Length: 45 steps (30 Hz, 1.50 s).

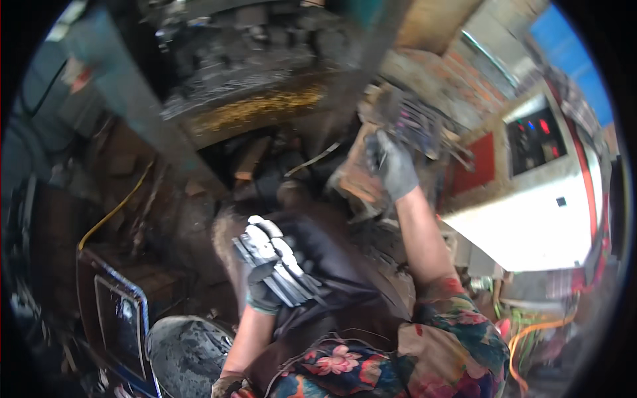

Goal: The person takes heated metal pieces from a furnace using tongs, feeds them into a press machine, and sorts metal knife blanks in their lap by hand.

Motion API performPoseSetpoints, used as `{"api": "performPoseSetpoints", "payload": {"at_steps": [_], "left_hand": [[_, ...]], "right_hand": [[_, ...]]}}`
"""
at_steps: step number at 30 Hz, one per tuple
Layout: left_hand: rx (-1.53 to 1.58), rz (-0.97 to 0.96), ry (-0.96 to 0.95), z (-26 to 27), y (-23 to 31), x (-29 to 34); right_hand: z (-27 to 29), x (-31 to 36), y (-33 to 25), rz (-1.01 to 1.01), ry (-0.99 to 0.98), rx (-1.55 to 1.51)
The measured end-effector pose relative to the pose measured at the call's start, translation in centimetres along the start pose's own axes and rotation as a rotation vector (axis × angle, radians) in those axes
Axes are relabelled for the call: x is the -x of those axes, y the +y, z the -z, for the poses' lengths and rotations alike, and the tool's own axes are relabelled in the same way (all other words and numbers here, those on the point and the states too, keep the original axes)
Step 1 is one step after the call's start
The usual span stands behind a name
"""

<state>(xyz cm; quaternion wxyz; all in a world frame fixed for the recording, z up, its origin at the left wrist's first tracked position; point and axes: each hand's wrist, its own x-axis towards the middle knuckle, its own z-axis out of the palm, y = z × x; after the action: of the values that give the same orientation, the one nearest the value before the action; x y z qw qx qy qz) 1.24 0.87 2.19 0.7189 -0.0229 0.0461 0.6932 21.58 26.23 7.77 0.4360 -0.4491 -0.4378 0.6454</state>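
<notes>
The left hand (264, 286), in a dark glove, is closing around a stack of flat metal strips (275, 259), holding them fanned just above a dark apron (332, 265) at the person's lap. The right hand (391, 166), also gloved, is reaching up and forward with fingers curled onto a blurred bundle of metal pieces (418, 123) beside a white machine (531, 212) with a small control panel (536, 139). A grey bucket (186, 355) is sitting low at the left, near a yellow cable (116, 209).
</notes>
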Motion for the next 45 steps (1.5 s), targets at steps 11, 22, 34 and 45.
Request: {"api": "performPoseSetpoints", "payload": {"at_steps": [11,22,34,45], "left_hand": [[0.033,-0.033,-0.074,3.1,0.7,1.8],[-0.125,0.063,0.264,5.0,-0.5,1.6],[-0.066,0.001,0.041,0.7,-0.6,0.3],[-0.076,-0.005,-0.076,1.0,0.3,0.2]], "right_hand": [[-23.1,-7.1,-1.7,0.484,-0.346,0.393],[-25.8,13.6,-2.8,0.759,-0.971,0.209],[6.1,-2.4,6.5,0.011,0.379,-0.571],[-0.1,6.3,1.7,0.081,0.144,-0.115]]}}
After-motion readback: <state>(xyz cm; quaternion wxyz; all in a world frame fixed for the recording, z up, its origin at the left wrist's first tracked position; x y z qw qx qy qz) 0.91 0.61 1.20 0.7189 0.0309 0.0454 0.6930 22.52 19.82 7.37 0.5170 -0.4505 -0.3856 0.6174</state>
